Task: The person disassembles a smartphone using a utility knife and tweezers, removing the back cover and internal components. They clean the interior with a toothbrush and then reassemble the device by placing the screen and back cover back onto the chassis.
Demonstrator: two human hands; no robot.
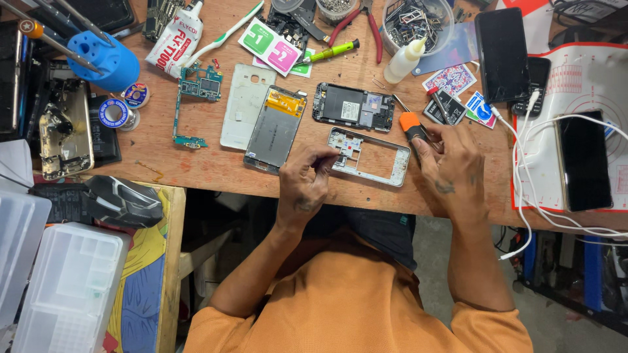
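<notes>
Right hand (pixel 451 160) grips orange screwdriver (pixel 411 124), tip up-left; left hand (pixel 307 176) pinches frame (pixel 369 157).

- The workbench (pixel 196 167) is bare wood, matt and scratched.
- The phone frame (pixel 368 157) looks silvery plastic or metal.
- The screwdriver (pixel 411 125) has a smooth orange plastic handle.

Head view, steeply down, close.
</notes>
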